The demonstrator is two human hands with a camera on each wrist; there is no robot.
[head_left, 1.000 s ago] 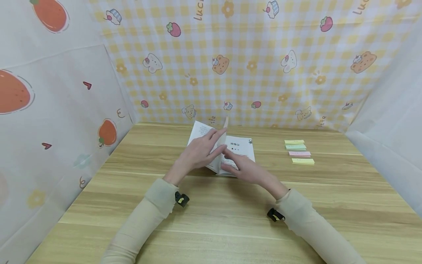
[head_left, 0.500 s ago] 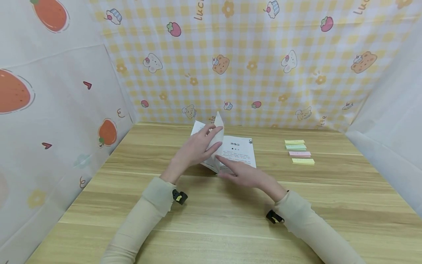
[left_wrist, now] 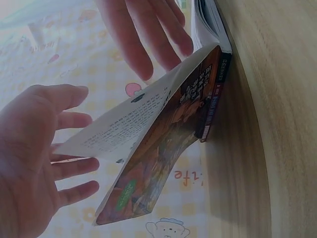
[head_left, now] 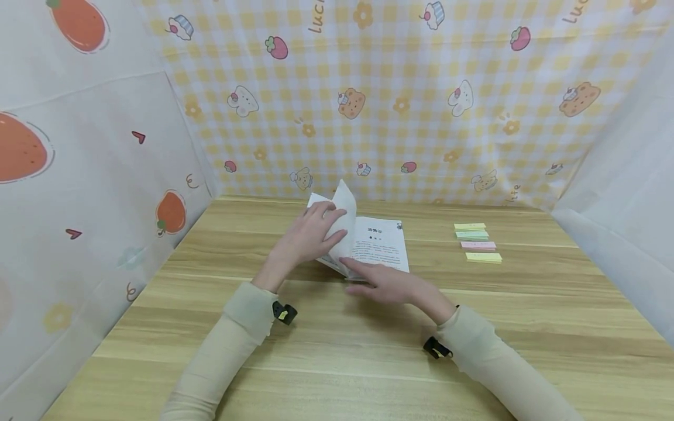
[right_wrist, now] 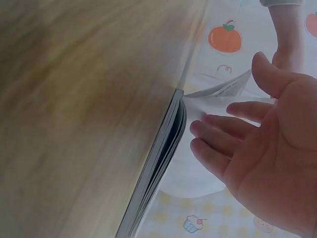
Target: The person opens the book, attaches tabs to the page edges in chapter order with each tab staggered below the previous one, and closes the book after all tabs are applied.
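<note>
Page of thin white paper (head_left: 349, 224) leans further toward nine o'clock than a second ago, inside the open brown-covered paperback book (head_left: 380, 251) at twelve; left hand (head_left: 307, 235) loosely spread at it, right hand (head_left: 388, 283) spread, slipped toward six: the turn looks well advanced.

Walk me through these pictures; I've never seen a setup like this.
There's no machine here: a person is working bare-handed. The wide picture comes from a camera worn on the head, looking forward and down. The two closer ones are taken from the left and right wrists. On the wood-grain table lies an open book, with coloured paper slips to its right. The left hand is at a raised page; whether it pinches it is unclear. The right hand holds nothing, fingers extended near the book's fold.
</note>
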